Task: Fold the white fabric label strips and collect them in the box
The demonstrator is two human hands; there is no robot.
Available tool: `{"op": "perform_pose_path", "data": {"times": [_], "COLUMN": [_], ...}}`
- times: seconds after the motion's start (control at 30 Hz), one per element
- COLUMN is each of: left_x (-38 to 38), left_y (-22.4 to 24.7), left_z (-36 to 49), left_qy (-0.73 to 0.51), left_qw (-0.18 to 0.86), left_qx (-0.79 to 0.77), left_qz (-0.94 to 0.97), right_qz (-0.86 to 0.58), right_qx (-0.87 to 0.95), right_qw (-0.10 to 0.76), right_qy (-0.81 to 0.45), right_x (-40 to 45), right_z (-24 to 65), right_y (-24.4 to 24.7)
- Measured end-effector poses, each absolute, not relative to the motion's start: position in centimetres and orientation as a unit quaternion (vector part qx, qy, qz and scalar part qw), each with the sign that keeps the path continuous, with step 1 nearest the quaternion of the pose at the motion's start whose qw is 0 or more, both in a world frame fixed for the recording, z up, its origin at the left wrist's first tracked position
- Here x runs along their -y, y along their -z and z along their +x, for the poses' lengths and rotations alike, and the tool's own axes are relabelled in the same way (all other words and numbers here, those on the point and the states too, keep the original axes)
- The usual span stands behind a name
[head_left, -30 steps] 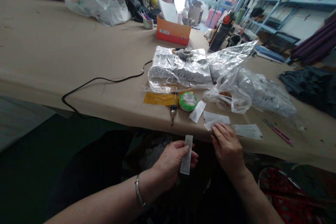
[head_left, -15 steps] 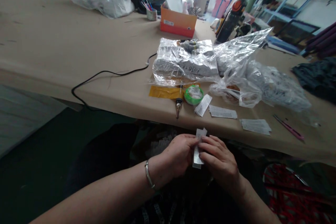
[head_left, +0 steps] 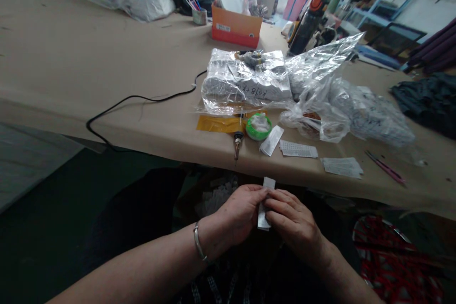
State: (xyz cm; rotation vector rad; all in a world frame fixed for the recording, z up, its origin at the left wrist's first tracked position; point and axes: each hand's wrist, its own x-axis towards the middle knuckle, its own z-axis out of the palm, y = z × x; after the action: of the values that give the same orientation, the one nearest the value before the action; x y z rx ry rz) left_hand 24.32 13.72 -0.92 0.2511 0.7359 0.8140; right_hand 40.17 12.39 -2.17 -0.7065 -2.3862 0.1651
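Note:
Between my hands, just below the table's front edge, are narrow white paper strips (head_left: pixel 263 218), held roughly upright. My left hand (head_left: pixel 245 213), with a bracelet at the wrist, pinches them from the left. The fingers of my right hand (head_left: pixel 294 221) press on them from the right, and the fingertips of both hands meet. On the table edge beyond lie a white strip (head_left: pixel 271 141), a printed strip stack (head_left: pixel 298 149) and another stack (head_left: pixel 342 166). Left of them are a green round container (head_left: pixel 258 126) with white material and a pen-like tool with a metal tip (head_left: pixel 237 143).
Pink-handled tweezers (head_left: pixel 386 168) lie at the right. Behind are a plastic-wrapped block (head_left: pixel 249 80), clear bags (head_left: pixel 374 114), an orange box (head_left: pixel 235 28) and a dark cylinder (head_left: pixel 306 28). A black cable (head_left: pixel 142 97) hangs over the edge.
The strips are squared closer together between my fingers, and my right fingertips have moved left against my left ones. The table view has shifted slightly left and up.

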Motion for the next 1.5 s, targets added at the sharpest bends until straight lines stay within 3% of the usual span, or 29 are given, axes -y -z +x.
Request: {"op": "perform_pose_path", "data": {"times": [0.13,0.23,0.33,0.4,0.47,0.7,0.87,1.07,1.5], "left_x": [-13.7,-13.8,-14.0,-13.9,-13.9,-13.6,-13.2,-13.0,-12.8], "left_y": [1.0,0.7,0.2,0.0,-0.1,0.3,0.9,0.8,0.8], "left_z": [24.2,24.0,24.0,24.2,24.3,24.3,24.5,24.1,23.0], "left_qy": [-0.368,-0.332,-0.307,-0.303,-0.304,-0.314,-0.306,-0.377,-0.423], "left_qw": [0.839,0.829,0.818,0.817,0.815,0.816,0.825,0.835,0.828], "left_qx": [-0.376,-0.422,-0.459,-0.464,-0.467,-0.458,-0.45,-0.374,-0.359], "left_qz": [0.139,0.155,0.159,0.159,0.157,0.162,0.155,0.144,0.08], "right_qz": [-0.296,-0.426,-0.576,-0.594,-0.581,-0.57,-0.514,-0.346,-0.287], "right_qx": [0.894,0.842,0.751,0.747,0.755,0.724,0.722,0.852,0.886], "right_qw": [0.329,0.328,0.26,0.207,0.21,0.357,0.449,0.392,0.359], "right_qy": [-0.062,0.049,0.191,0.217,0.221,0.15,0.116,-0.002,-0.055], "right_x": [-12.7,-14.0,-15.4,-15.9,-15.9,-15.6,-14.2,-12.7,-12.7], "right_z": [41.7,45.2,49.3,51.2,52.4,53.1,47.7,39.3,38.4], "right_y": [2.1,1.8,2.1,2.9,3.8,3.6,1.0,2.1,3.0]}}
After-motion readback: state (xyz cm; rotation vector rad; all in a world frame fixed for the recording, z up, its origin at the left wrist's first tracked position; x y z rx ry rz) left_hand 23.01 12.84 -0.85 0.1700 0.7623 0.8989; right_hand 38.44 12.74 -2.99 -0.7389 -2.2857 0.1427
